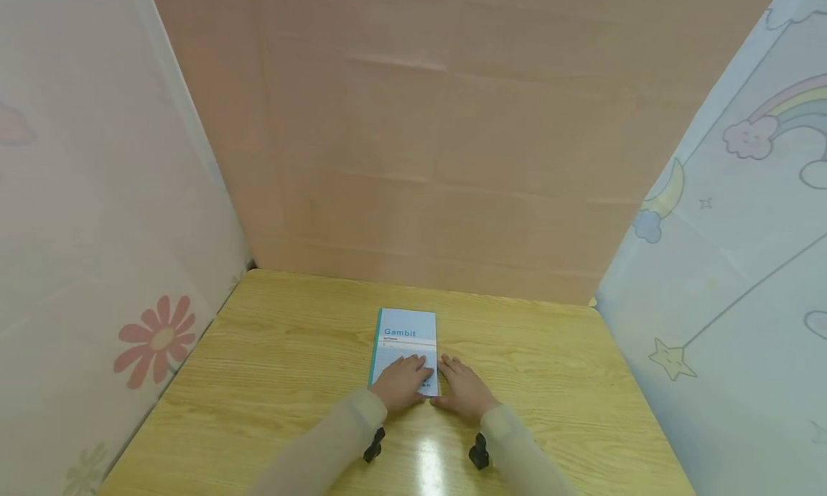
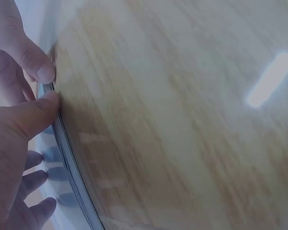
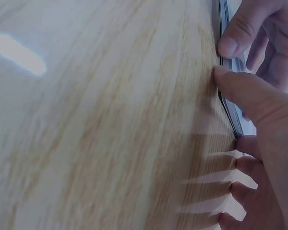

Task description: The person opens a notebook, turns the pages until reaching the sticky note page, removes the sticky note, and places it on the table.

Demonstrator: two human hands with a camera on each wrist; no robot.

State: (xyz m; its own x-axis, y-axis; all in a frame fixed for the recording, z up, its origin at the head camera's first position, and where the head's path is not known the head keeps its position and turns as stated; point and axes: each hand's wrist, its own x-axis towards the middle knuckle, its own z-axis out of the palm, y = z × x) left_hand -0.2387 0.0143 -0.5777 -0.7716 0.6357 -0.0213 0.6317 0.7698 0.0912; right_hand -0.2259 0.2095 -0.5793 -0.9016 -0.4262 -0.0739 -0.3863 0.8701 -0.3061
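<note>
A notebook [image 1: 405,322] with a pale blue cover, a teal spine and the word "Gambit" lies closed on the wooden table. My left hand [image 1: 402,382] rests over the lower part of its cover, fingers spread and the thumb at the near edge. Just to the right, my right hand [image 1: 466,390] has its fingers along the notebook's right side, with its thumb at the near right corner. In the left wrist view, both thumbs meet the page edges [image 2: 67,143] close together. From the right wrist, the right fingertips [image 3: 240,189] appear low against the table.
The wooden table [image 1: 271,381] ends at a plain tan backdrop [image 1: 426,137]. Patterned panels stand on both sides, the left with a red flower [image 1: 156,338], the right with a star [image 1: 672,358]. A light reflection shows near the table's front.
</note>
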